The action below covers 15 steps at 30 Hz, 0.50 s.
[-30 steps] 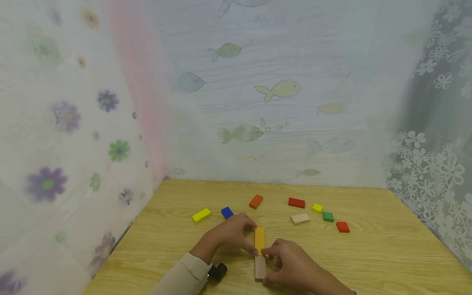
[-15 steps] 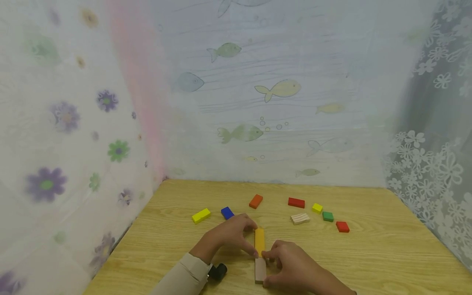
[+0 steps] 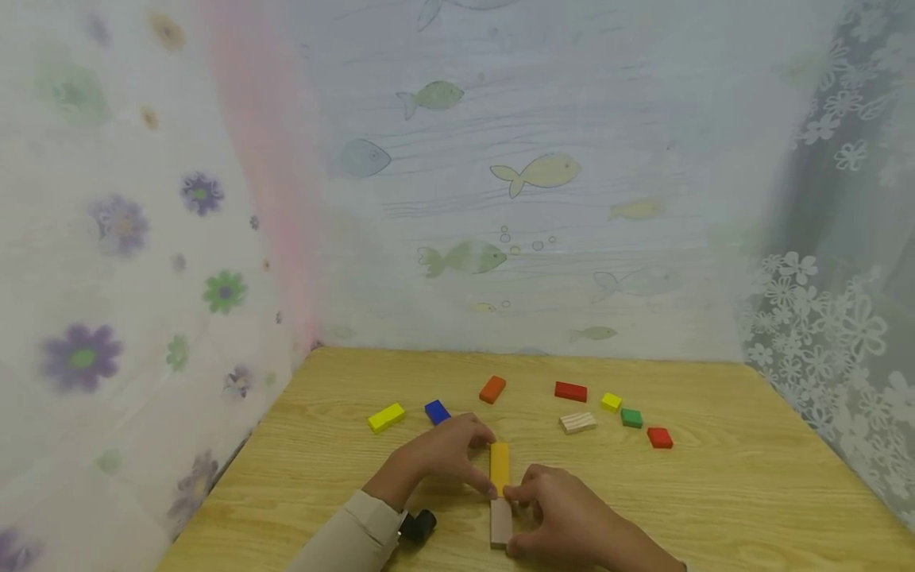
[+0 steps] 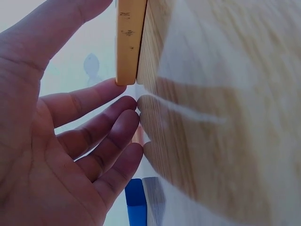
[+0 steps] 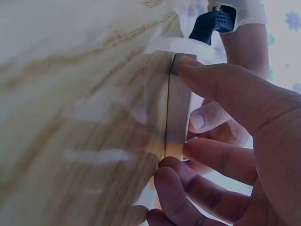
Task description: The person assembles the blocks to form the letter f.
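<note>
An orange-yellow block (image 3: 499,467) and a plain grey-brown block (image 3: 501,524) lie end to end in a line on the table. My left hand (image 3: 445,457) pinches the orange-yellow block lengthwise, forefinger at its far end and thumb by the joint. In the left wrist view that forefinger touches the end of the block (image 4: 129,44), while the other fingers are loosely bent beside the tabletop. The grey-brown block is held by my right hand (image 3: 568,508), thumb on its near end and forefinger by the joint. The right wrist view shows this thumb over the block's (image 5: 178,108) end.
Behind my left hand lie a yellow block (image 3: 387,418), a blue block (image 3: 437,412) and an orange block (image 3: 492,389). Further right are a red block (image 3: 570,392), a striped wooden block (image 3: 577,423) and small yellow, green (image 3: 632,418) and red pieces (image 3: 660,438). A patterned curtain closes the back.
Both blocks have slid very slightly nearer to me, the two hands moving with them. The whole head view has shifted a little; the other blocks stay where they were.
</note>
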Each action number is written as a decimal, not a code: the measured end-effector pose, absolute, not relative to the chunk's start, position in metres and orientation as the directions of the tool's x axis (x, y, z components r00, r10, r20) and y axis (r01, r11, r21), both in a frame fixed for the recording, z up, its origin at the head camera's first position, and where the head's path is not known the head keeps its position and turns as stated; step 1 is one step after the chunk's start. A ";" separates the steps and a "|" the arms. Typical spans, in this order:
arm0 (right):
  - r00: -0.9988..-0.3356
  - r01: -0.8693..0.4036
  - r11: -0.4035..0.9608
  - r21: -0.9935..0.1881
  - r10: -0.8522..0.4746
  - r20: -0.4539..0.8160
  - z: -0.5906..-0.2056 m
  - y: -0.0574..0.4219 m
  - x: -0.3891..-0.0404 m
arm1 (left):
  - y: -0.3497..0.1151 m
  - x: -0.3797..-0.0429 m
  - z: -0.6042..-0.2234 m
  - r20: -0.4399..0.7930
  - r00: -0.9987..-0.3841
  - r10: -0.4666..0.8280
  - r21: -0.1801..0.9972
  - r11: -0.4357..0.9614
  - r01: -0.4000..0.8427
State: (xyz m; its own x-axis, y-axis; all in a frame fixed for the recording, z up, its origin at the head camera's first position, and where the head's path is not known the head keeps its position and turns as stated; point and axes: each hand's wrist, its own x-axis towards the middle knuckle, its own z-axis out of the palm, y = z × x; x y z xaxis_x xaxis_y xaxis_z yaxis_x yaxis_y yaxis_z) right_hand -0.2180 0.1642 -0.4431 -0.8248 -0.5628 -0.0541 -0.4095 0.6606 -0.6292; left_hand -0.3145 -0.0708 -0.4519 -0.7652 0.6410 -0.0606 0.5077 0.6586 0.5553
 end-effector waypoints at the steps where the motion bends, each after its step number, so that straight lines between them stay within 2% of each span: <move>1: -0.825 -0.410 0.661 -0.628 -0.563 -0.053 -0.443 0.164 -0.218 | -0.071 -0.315 -0.452 -0.060 -0.765 0.641 0.555 0.659 0.508; 15: -0.825 -0.410 0.659 -0.630 -0.563 -0.052 -0.446 0.165 -0.219 | -0.074 -0.318 -0.449 -0.043 -0.754 0.656 0.554 0.644 0.528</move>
State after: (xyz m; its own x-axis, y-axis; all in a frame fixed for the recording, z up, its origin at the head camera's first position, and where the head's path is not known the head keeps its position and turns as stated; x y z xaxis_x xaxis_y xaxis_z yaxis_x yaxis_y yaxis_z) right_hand -0.2194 0.1653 -0.4463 -0.8249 -0.5629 -0.0516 -0.4104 0.6592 -0.6301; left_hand -0.3179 -0.0741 -0.4485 -0.7535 0.6560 -0.0435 0.5284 0.6437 0.5536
